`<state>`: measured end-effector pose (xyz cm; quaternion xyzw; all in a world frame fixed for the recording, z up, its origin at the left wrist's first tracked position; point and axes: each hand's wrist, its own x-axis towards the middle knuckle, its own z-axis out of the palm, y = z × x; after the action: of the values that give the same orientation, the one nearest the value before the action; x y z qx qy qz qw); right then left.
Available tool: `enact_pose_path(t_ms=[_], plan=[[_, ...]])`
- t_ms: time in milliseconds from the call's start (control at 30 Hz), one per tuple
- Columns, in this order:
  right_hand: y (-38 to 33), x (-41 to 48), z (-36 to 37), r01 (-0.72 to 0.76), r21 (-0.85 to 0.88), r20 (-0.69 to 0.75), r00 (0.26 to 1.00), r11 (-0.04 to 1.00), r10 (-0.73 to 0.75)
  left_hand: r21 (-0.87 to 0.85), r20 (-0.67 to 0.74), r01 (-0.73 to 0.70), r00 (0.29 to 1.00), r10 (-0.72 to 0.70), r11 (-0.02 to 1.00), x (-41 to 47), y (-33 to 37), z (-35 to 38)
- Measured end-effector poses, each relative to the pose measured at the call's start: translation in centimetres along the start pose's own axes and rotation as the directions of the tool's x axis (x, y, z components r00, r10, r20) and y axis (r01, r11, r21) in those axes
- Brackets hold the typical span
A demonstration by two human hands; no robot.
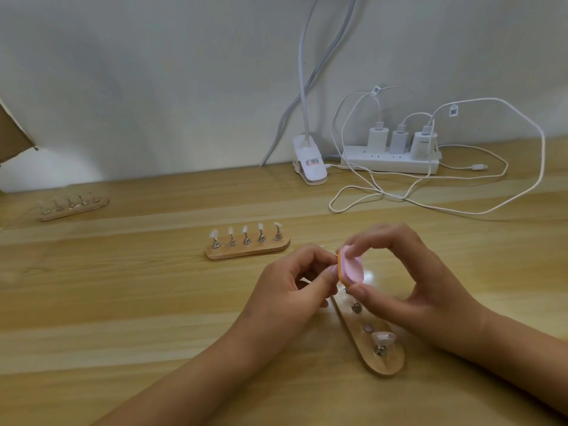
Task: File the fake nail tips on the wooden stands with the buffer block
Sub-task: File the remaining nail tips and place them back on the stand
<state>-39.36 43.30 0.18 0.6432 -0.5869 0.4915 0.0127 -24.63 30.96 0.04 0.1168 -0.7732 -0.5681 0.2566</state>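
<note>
head view: right hand [408, 281] pinches buffer block [351, 268], left hand [285, 285] touching.

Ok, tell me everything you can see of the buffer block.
The buffer block is small and rounded, foam-like, with a pale pink face and an orange side layer. It is held tilted above the far end of the near wooden stand. The right hand pinches it, thumb below, fingers above; fingertips of the left hand meet its orange edge.

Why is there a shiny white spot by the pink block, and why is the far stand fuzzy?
Head view: light glares off the table just beside the buffer block; head view: the far-left wooden stand looks soft and smeared, near the wide-angle picture's edge.
</note>
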Motion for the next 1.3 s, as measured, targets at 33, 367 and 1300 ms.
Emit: enact_pose_path(t_ms=[33, 367, 1300], plan=[[0.07, 0.02, -0.01, 0.006, -0.003, 0.005, 1.000, 1.000, -0.006, -0.006, -0.003, 0.002, 1.000, -0.002, 1.000, 0.00, -0.02, 0.01], [0.14, 0.14, -0.04, -0.066, 0.033, 0.004, 0.998, 0.997, 0.065, -0.001, 0.000, -0.018, 1.000, 0.018, 1.000, -0.10, 0.00, -0.08], [0.58, 0.45, -0.29, -0.296, 0.207, 0.036, 0.955, 0.932, 0.295, -0.009, -0.031, -0.016, 0.999, 0.016, 1.000, -0.11, -0.37, 0.00]])
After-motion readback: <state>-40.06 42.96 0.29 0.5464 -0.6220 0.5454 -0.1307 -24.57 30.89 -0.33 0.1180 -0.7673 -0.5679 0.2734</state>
